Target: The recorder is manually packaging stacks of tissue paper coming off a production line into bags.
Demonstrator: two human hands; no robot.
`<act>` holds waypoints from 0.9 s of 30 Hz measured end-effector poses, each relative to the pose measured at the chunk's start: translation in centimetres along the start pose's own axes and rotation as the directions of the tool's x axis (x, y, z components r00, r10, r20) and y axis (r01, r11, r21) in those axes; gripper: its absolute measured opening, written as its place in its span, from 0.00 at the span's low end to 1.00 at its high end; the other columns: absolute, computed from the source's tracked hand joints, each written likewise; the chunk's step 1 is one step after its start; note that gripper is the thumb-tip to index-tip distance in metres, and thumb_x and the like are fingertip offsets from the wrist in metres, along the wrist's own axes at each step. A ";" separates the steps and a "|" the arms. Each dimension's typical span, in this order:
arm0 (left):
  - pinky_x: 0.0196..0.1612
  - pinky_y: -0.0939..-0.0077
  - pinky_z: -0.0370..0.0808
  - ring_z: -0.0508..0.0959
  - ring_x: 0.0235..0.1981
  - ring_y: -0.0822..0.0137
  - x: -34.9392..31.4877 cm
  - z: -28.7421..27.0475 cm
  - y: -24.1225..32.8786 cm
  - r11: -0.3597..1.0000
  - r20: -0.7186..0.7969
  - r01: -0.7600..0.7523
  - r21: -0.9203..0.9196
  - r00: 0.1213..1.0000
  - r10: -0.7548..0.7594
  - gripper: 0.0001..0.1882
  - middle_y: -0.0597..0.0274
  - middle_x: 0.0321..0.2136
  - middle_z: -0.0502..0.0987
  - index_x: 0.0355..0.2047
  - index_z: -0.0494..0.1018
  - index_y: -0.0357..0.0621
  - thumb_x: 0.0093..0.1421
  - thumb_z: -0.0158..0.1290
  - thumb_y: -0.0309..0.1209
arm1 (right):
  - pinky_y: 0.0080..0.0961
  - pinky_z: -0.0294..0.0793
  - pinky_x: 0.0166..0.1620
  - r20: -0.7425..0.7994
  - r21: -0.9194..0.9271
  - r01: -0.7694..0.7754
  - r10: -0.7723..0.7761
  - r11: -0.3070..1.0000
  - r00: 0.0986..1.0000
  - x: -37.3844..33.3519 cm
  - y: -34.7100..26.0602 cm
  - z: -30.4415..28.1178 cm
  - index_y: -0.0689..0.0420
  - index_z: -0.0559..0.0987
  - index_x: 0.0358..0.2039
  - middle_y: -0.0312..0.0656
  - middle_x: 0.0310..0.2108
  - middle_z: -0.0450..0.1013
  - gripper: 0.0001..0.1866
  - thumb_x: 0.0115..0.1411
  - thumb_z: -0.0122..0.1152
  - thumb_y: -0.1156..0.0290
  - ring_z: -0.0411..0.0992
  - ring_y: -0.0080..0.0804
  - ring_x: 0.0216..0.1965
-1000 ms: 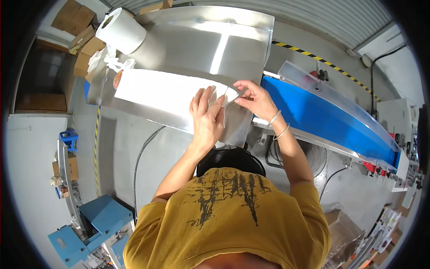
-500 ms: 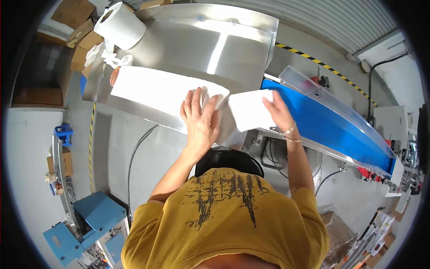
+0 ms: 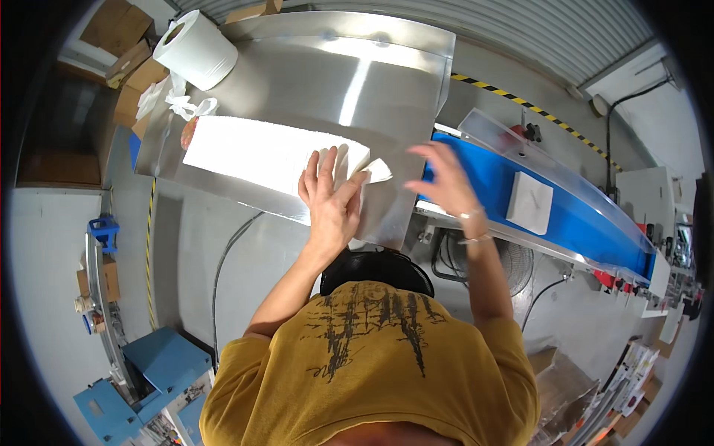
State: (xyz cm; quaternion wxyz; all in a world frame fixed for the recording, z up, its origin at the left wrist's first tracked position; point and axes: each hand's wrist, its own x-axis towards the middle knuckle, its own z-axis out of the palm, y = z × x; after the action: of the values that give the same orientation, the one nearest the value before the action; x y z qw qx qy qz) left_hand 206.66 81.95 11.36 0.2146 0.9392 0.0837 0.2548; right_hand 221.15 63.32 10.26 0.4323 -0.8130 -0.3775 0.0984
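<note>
A long row of white folded paper sheets point(image 3: 253, 152) lies across the metal table. My left hand point(image 3: 331, 201) rests on its right end, fingers spread over the top. Beside that thumb a white flap point(image 3: 378, 171) sticks up from the end of the row; whether the thumb grips it I cannot tell. My right hand point(image 3: 448, 182) is in the air between the table and the blue conveyor belt point(image 3: 476, 167), fingers apart and nothing in them. A square white folded piece point(image 3: 530, 203) lies flat on the belt, to the right of this hand.
The metal table point(image 3: 320, 82) has a raised back edge. A large white paper roll point(image 3: 195, 50) stands at its far left, with crumpled white paper point(image 3: 190, 104) near it. A clear guard point(image 3: 513, 141) runs along the belt's far side. A floor fan point(image 3: 513, 264) stands below the belt.
My right hand has let go of the white folded piece, which now lies on the belt, and has come back slightly left. A flap now stands up beside my left thumb.
</note>
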 end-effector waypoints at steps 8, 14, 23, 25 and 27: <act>0.62 0.46 0.48 0.49 0.65 0.41 0.2 -1.0 -1.0 0.998 0.017 0.040 0.052 0.999 -0.041 0.20 0.44 0.63 0.53 0.47 0.75 0.50 0.52 0.57 0.24 | 0.19 0.72 0.41 -0.004 0.564 -0.251 0.307 0.786 0.952 -0.9 4.4 3.6 0.63 0.71 0.45 0.37 0.35 0.73 0.22 0.63 0.57 0.55 0.70 0.20 0.36; 0.61 0.47 0.52 0.54 0.63 0.40 0.2 -0.4 -1.3 0.996 0.005 0.079 0.029 0.997 -0.079 0.21 0.43 0.60 0.58 0.49 0.74 0.47 0.53 0.56 0.22 | 0.35 0.71 0.45 -0.508 0.135 -0.753 0.698 0.643 0.505 -6.4 12.2 -3.8 0.64 0.73 0.46 0.51 0.40 0.76 0.24 0.60 0.59 0.56 0.74 0.40 0.40; 0.60 0.42 0.49 0.52 0.63 0.38 -0.2 -1.0 -1.9 0.998 0.031 -0.037 0.047 0.999 0.035 0.18 0.45 0.60 0.58 0.42 0.78 0.49 0.50 0.56 0.21 | 0.31 0.68 0.51 0.144 0.170 -0.105 0.081 0.980 0.986 1.9 -1.7 1.3 0.50 0.73 0.50 0.43 0.55 0.62 0.28 0.48 0.70 0.67 0.64 0.41 0.53; 0.60 0.41 0.48 0.51 0.63 0.38 0.1 -1.4 -1.4 0.998 0.050 -0.050 0.036 0.998 0.048 0.17 0.45 0.61 0.57 0.42 0.79 0.51 0.50 0.57 0.22 | 0.27 0.70 0.51 0.184 0.088 0.150 -0.164 0.985 0.969 3.5 0.1 4.3 0.49 0.71 0.52 0.43 0.57 0.61 0.26 0.51 0.67 0.71 0.64 0.34 0.55; 0.62 0.46 0.49 0.49 0.65 0.42 0.5 -2.1 -1.0 0.999 0.073 0.025 0.042 0.997 -0.028 0.18 0.48 0.64 0.53 0.44 0.78 0.49 0.51 0.59 0.26 | 0.25 0.71 0.51 0.168 -0.061 0.314 -0.300 0.948 0.939 3.7 1.1 5.3 0.51 0.70 0.53 0.42 0.56 0.63 0.26 0.54 0.65 0.72 0.65 0.30 0.54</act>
State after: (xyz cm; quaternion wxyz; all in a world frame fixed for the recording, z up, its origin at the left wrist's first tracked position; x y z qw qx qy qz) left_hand 205.93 83.72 12.78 0.2014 0.9510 0.0933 0.2153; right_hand 221.68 68.87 6.83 0.3755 -0.7519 -0.5364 0.0769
